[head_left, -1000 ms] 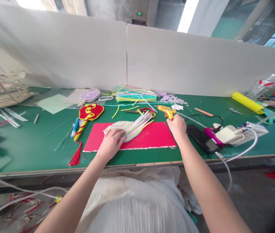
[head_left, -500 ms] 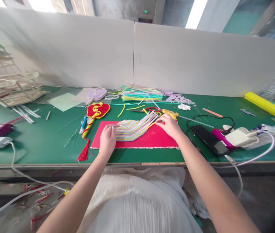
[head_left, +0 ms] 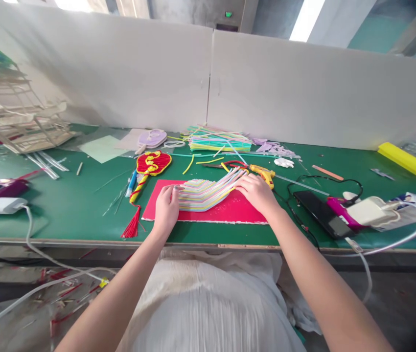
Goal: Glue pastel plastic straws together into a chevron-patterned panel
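resting on a red rectangular board (head_left: pixel 237 210), a pastel-striped panel of slim strips (head_left: pixel 202 195) lies between the left hand (head_left: pixel 167 208), at its left end, and the right hand (head_left: pixel 256 191), at its loose ends; whether either grip is clamped or slack, i cannot tell. beyond the right hand sits a yellow glue gun (head_left: pixel 263 172).

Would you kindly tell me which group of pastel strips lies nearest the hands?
The striped row on the red board, between the left hand and right hand; the multicoloured pile and purple pieces lie farther back, near the white partition.
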Motion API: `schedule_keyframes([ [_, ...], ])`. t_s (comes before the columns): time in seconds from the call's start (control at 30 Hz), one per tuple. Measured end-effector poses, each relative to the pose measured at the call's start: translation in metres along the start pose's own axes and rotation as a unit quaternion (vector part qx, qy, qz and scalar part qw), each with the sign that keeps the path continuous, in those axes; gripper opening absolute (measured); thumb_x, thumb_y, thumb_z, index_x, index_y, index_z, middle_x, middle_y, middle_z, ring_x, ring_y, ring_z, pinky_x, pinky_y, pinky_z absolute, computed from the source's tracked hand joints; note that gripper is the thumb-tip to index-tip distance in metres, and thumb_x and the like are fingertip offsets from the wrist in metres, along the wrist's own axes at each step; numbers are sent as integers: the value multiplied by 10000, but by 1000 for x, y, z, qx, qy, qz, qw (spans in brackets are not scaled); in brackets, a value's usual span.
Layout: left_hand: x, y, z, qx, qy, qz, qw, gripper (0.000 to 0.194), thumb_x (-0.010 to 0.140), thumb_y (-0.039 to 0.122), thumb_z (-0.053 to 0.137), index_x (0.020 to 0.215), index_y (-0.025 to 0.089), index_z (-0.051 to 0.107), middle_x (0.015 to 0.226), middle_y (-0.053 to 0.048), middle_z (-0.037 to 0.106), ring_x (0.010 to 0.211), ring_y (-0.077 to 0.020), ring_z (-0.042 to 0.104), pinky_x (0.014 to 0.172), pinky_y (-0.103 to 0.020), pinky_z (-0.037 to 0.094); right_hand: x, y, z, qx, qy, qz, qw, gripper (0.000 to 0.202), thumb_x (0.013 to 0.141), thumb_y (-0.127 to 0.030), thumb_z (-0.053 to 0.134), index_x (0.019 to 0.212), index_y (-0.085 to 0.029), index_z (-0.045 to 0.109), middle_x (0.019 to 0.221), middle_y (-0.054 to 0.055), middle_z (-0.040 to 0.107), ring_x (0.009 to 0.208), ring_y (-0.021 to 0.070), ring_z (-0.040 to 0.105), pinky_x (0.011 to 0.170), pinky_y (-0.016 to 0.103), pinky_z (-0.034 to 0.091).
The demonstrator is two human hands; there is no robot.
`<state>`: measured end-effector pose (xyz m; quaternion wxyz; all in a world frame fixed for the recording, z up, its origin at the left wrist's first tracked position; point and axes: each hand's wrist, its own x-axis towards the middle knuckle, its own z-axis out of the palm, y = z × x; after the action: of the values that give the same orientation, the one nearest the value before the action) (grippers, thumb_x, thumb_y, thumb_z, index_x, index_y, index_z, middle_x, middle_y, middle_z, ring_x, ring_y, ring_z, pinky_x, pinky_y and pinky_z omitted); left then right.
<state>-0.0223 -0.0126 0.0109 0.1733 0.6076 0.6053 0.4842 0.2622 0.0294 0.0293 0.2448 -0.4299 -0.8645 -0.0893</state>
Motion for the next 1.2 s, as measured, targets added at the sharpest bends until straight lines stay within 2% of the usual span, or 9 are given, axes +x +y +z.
schedule_keyframes([
  [0.23,0,-1,1,1,5,0,1000,355,943,337,346,932,183,665,1040,-79,636,1015,-215,598,917,-340,445,-6,-17,-24,31,14,24,999,153,882,-210,566,879,-214,719,924,54,712,919,242,590,831,402,459],
  [0.43,-2,1,-1,8,11,25,1000,312,937,312,371,933,193,659,1019,-64,631,1018,-205,593,928,-334,443,-25,-22,-17,40,-35,17,998,154,849,-171,602,898,-234,734,923,54,696,891,238,604,815,409,487],
  [0.57,-7,4,-8,46,17,69,996,211,904,280,452,924,206,649,983,-50,630,955,-196,600,867,-311,463,-33,-35,-13,86,-11,25,996,180,871,-188,579,967,-242,721,1001,61,661,918,220,615,835,389,505],
  [0.73,-8,-4,-26,79,-39,101,991,138,853,268,544,849,215,671,867,-21,631,811,-168,602,783,-282,464,-33,-56,-1,178,13,27,983,151,884,-238,574,919,-242,721,924,51,648,890,201,617,808,356,524],
  [0.87,-6,-16,-37,89,-75,71,991,110,815,279,590,847,220,676,862,-12,631,770,-165,600,739,-286,462,-32,-59,14,216,22,45,975,127,879,-247,587,907,-241,710,896,47,648,900,200,617,837,364,519],
  [1.0,-9,-22,-40,95,-108,63,988,90,795,268,604,835,222,671,868,-16,644,806,-179,606,746,-297,459,-35,-59,19,242,46,64,967,106,873,-264,598,869,-229,698,865,46,653,875,196,624,829,360,521],
  [1.2,-8,-25,-39,125,-128,75,981,72,787,223,620,832,222,676,845,-15,660,842,-194,612,766,-304,469,-36,-58,21,256,78,52,962,59,855,-251,624,850,-219,673,839,41,675,856,194,623,814,357,523],
])
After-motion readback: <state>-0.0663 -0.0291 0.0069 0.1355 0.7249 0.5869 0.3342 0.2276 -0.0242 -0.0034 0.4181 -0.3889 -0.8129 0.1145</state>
